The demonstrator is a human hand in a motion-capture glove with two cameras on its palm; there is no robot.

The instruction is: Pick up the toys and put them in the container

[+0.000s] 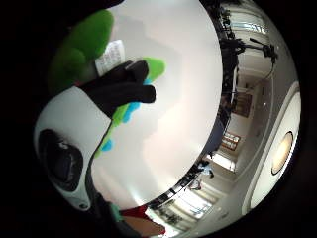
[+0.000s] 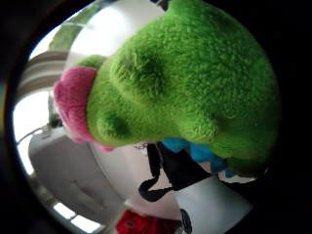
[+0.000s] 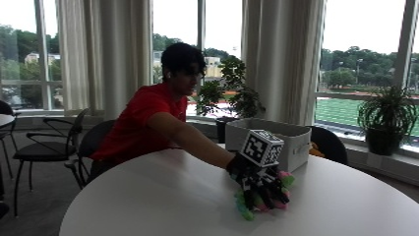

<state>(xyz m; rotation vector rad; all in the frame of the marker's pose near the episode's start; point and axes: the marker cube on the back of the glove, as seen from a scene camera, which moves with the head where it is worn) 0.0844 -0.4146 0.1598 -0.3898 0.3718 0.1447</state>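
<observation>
Tabletop (image 3: 144, 196): fingers (image 1: 121, 87) wrap green toy (image 2: 195, 83).

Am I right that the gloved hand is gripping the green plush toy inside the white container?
Not quite. The hand does grip the green plush toy, but on the white table, in front of the white container, not inside it. The outside view shows this.
</observation>
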